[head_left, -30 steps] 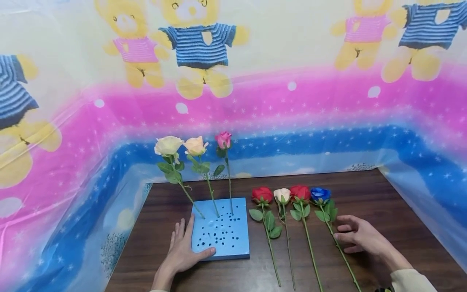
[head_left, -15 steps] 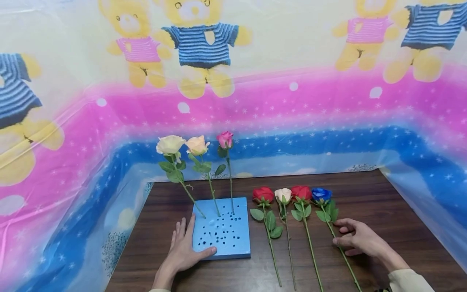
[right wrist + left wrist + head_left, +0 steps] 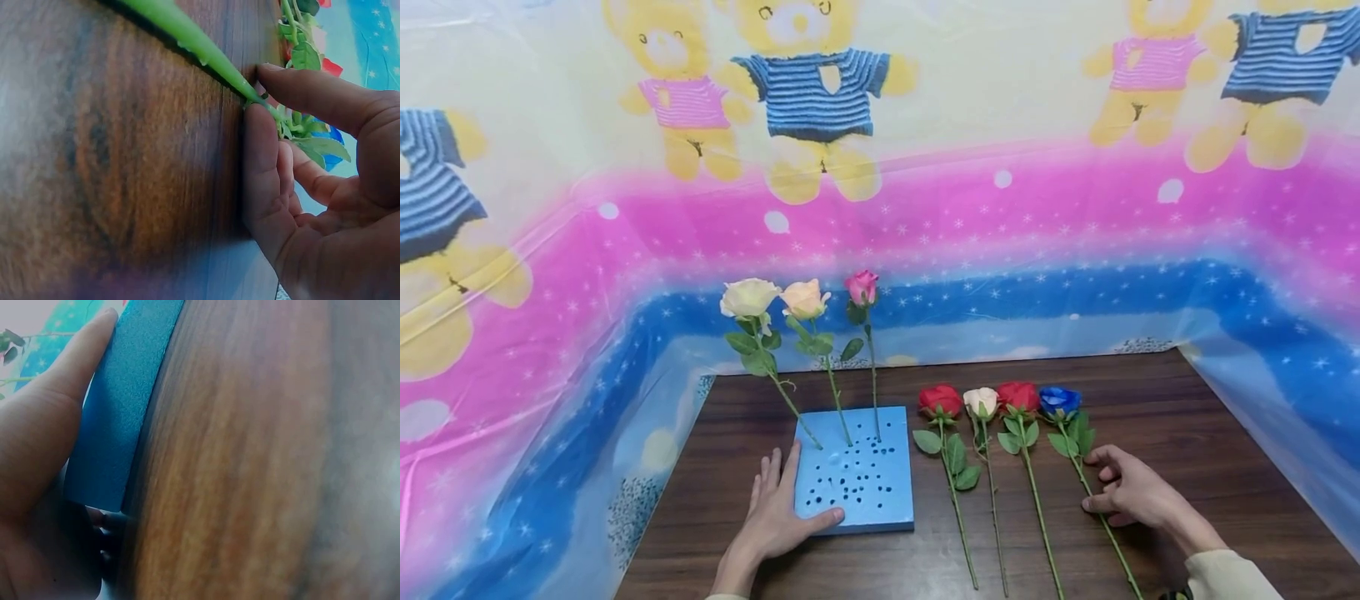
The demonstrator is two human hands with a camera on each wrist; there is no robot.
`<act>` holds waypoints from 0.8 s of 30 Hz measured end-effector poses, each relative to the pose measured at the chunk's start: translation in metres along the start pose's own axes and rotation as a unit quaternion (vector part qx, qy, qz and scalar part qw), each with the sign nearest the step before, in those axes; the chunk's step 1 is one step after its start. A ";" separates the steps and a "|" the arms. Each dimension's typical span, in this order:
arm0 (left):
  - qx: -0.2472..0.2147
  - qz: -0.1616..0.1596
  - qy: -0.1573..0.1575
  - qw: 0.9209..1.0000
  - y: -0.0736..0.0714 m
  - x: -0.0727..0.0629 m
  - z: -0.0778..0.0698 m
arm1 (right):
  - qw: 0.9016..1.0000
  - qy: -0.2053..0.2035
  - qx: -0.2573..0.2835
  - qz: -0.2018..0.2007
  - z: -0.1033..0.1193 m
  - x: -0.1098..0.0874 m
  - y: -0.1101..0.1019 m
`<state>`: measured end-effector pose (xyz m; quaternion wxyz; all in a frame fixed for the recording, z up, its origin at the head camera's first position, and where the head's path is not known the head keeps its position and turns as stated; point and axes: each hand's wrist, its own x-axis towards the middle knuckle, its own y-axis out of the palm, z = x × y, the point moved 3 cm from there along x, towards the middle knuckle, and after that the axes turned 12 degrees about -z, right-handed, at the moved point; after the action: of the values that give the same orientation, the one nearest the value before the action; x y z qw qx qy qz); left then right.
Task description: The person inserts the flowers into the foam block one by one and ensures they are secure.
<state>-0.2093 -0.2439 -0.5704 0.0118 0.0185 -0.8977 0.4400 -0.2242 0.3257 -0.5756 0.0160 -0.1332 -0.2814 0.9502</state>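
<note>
- Grip, head view: right hand (image 3: 1138,493) has thumb and fingertips bracketing the blue rose (image 3: 1060,402) just below its leaves (image 3: 1063,445); can't tell if it's a firm pinch.
- Rose lies on the table (image 3: 1225,467), bloom away from the person, rightmost of four. Nearest neighbour is a red rose (image 3: 1018,397), apart from it.
- Same view: left hand (image 3: 775,512) isn't gripping, just spread straight-fingered against the left side of the foam block (image 3: 901,471), thumb at its near edge. Three roses (image 3: 805,297) stand in the block.
- Left wrist view: thumb lies along the block's edge. Block looks like light foam; would likely dent or slide, so flat pressure beats a squeeze.
- Right wrist view: stem (image 3: 200,47) runs between thumb and finger, close to the table. Small nubs on it, so probably not slippery.
- My read: light, stiffish stem, maybe artificial; bloom and leaves soft, easy to crush. Hold bare stem; lower down gives better aim, higher up balances better.
</note>
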 end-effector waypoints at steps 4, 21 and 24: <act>0.003 -0.003 0.003 1.000 -0.002 0.000 -0.001 | 1.000 -0.008 0.002 0.001 0.004 -0.001 0.001; 0.005 -0.005 -0.001 1.000 0.001 -0.001 -0.001 | 0.999 0.001 0.033 0.019 0.005 -0.004 -0.002; 0.006 -0.005 -0.002 1.000 0.001 -0.001 -0.001 | 0.999 0.005 0.042 0.032 0.005 -0.005 -0.004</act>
<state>-0.2084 -0.2431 -0.5706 0.0116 0.0238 -0.8948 0.4457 -0.2211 0.3257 -0.5686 -0.0073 -0.1462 -0.2369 0.9604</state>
